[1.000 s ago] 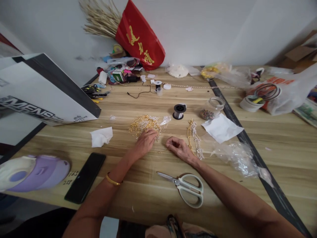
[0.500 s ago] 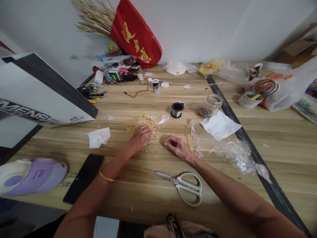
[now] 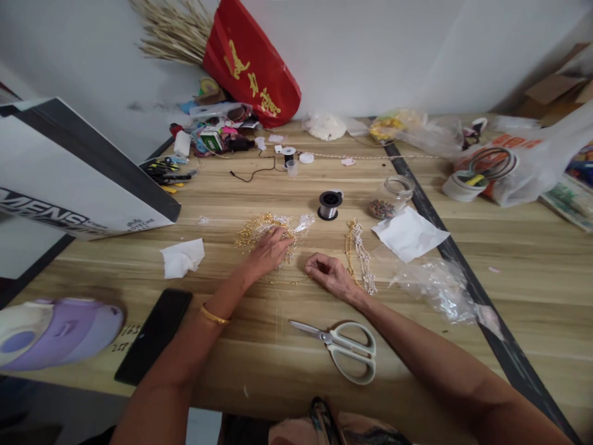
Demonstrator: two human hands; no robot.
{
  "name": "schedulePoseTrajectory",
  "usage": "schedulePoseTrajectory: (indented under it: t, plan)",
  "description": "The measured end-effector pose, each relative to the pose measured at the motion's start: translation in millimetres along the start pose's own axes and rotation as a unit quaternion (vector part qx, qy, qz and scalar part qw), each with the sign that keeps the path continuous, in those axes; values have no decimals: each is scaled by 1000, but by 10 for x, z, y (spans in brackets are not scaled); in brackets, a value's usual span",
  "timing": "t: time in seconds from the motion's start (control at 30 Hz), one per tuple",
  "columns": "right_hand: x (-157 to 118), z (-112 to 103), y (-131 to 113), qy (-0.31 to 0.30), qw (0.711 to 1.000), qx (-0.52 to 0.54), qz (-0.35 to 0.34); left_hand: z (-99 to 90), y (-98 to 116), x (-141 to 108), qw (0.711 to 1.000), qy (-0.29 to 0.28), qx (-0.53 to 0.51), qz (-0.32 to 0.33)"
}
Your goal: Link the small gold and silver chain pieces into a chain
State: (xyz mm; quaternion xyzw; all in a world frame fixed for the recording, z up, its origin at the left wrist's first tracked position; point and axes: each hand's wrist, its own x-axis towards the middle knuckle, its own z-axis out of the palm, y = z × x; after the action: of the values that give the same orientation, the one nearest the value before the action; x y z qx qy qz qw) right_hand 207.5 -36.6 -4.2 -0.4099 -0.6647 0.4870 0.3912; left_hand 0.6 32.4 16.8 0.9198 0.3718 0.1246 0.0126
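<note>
A tangled heap of gold and silver chains (image 3: 252, 232) lies in the middle of the wooden table. My left hand (image 3: 271, 252) is over its right side, fingers bent down and closed on the chains; their tips are partly hidden. A thin gold beaded chain (image 3: 282, 282) runs along the table in front of the heap towards my right hand (image 3: 331, 273). That hand rests on the tabletop with thumb and forefinger pinched on the chain's end. Just right of it, gold and silver bead chains (image 3: 364, 259) lie stretched out side by side.
Scissors (image 3: 343, 349) lie near the front edge, and a phone (image 3: 155, 334) is by my left forearm. Behind the chains stand a wire spool (image 3: 330, 205) and a glass jar of beads (image 3: 391, 196). Crumpled clear plastic (image 3: 435, 287) is at right, a large box (image 3: 83, 179) at left.
My left hand has shifted slightly right across the heap, and its forearm has come right too. My right hand keeps its pinch in the same place. The view has shifted slightly.
</note>
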Motion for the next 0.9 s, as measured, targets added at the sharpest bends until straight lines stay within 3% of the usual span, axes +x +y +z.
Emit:
schedulePoseTrajectory:
  t: [0.27, 0.9]
  plan:
    - [5, 9, 31, 1, 1000, 10, 1, -33, 21, -30, 1000, -18, 18, 9]
    - [2, 5, 32, -2, 1000, 9, 1, 20, -151, -26, 1000, 2, -29, -11]
